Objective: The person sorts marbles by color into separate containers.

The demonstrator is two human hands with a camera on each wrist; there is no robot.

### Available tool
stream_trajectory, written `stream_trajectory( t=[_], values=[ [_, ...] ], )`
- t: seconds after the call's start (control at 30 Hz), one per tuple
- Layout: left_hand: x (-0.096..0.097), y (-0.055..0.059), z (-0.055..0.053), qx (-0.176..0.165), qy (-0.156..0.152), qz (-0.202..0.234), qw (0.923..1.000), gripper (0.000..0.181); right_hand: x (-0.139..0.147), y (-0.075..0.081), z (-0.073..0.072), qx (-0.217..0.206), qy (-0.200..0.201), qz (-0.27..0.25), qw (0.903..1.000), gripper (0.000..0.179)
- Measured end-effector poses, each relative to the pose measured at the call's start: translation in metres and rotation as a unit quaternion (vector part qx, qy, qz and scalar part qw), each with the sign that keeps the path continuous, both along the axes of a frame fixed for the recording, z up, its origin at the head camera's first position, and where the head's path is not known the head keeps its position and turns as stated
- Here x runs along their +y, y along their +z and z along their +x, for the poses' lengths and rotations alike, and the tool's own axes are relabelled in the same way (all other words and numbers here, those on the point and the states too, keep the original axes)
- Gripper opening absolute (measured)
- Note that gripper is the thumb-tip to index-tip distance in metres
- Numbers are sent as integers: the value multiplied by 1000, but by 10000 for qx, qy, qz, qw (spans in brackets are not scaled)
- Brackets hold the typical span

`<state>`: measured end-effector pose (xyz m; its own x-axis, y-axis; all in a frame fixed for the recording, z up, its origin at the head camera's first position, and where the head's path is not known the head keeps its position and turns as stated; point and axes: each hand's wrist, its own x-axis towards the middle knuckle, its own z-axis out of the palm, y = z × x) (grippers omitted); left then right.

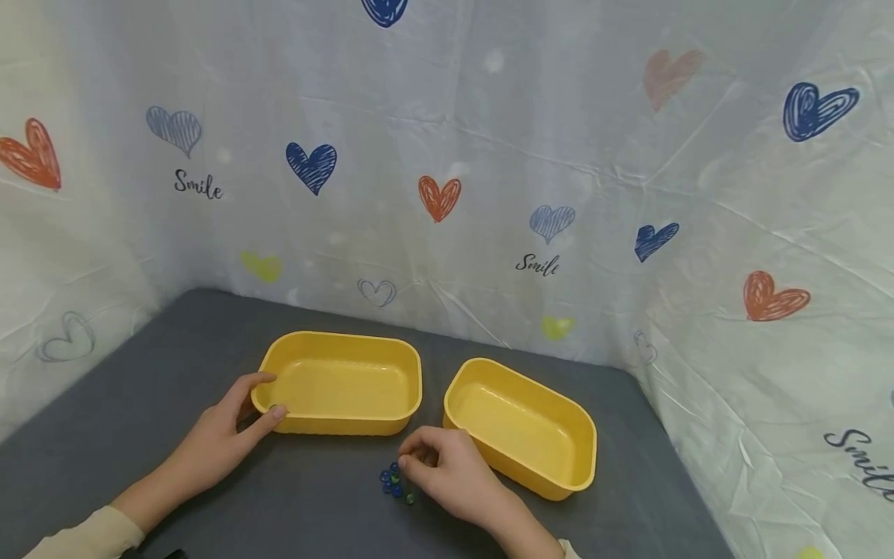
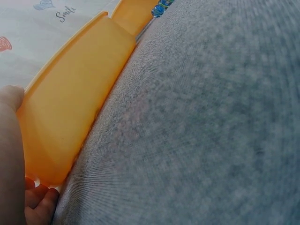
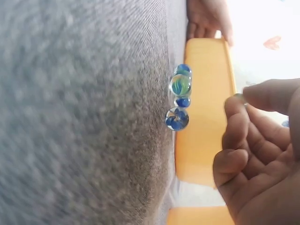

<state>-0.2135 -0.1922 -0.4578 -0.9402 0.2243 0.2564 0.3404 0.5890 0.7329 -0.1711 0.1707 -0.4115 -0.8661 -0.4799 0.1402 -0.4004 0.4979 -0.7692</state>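
Note:
My left hand (image 1: 216, 439) grips the near left end of a yellow plastic container (image 1: 342, 427), its thumb over the rim. In the left wrist view, curled fingers (image 2: 42, 201) show low against that container's end. My right hand (image 1: 461, 473) is just above the table, in front of the gap between the two containers. Between its thumb and index finger it pinches a small glass marble (image 3: 239, 97), mostly hidden by the fingertips. Beside this hand, several blue and green glass marbles (image 1: 396, 491) lie in a small cluster on the dark cloth.
A second yellow container (image 1: 520, 466) stands at an angle to the right, close behind my right hand. Dark grey cloth (image 1: 279, 497) covers the table. Behind it hangs a white curtain (image 1: 391, 241) printed with hearts and the word "Smile".

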Motion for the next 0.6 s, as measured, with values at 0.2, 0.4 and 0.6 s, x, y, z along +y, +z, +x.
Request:
stream_trajectory(
  t=[0.2,0.4,0.6],
  values=[
    [-1,-1,-1,-12,-16,21,10000,61,-5,5,-3,125,-44,-206,9997,12],
    [-1,-1,0,14,-8,27,10000,60,-14,14,-9,368,-129,-367,9986,9],
    [-1,0,1,39,21,1,10000,61,-26,22,-22,719,-281,-574,9954,14]
  ],
)
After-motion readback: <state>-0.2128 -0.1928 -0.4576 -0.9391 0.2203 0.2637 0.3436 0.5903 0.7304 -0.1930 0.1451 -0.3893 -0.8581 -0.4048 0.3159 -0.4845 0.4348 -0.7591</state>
